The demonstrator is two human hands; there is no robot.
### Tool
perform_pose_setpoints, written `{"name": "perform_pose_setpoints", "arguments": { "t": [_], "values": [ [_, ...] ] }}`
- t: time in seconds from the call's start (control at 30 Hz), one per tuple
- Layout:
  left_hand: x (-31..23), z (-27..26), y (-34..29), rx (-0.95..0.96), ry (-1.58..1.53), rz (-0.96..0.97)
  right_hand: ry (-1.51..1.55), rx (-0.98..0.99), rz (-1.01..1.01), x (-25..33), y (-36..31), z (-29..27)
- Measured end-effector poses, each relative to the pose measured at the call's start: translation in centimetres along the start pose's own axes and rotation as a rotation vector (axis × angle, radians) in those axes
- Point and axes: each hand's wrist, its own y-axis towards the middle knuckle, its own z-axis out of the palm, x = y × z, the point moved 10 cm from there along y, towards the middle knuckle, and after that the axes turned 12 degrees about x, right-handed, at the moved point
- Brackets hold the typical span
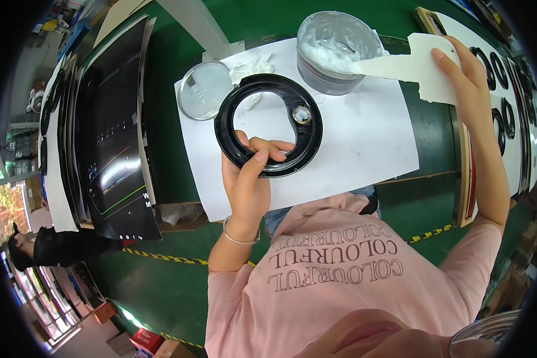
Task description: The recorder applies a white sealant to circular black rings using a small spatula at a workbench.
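The step in hand looks like loading paste: the right hand (466, 70) grips a flat off-white card spatula (416, 67), its tip in creamy white paste (331, 55) at the rim of a round grey plastic tub (328, 83). The next move calls for a level blade.

The left hand (249, 186) pinches a glossy black plastic ring (310, 137), round silvery-rimmed inset (302, 114) at its right, over the white sheet (370, 137), nearer its left edge.
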Motion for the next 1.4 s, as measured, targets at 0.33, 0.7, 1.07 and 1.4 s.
{"name": "perform_pose_setpoints", "arguments": {
  "t": [0.33,0.7,1.07,1.4],
  "values": [
    [0.9,0.1,0.2,-0.015,-0.163,-0.078,0.418,-0.142,0.153,-4.7,0.4,-0.3],
    [1.1,0.8,0.8,-0.03,-0.232,-0.104,-0.13,0.035,-0.366,4.1,-4.7,2.7],
    [1.0,0.9,0.6,-0.035,-0.219,-0.098,-0.554,0.316,-0.899,9.7,-8.3,7.5],
    [1.0,0.9,0.5,-0.043,-0.207,-0.106,-0.837,0.193,-1.113,11.5,-11.2,8.7]
  ]
}}
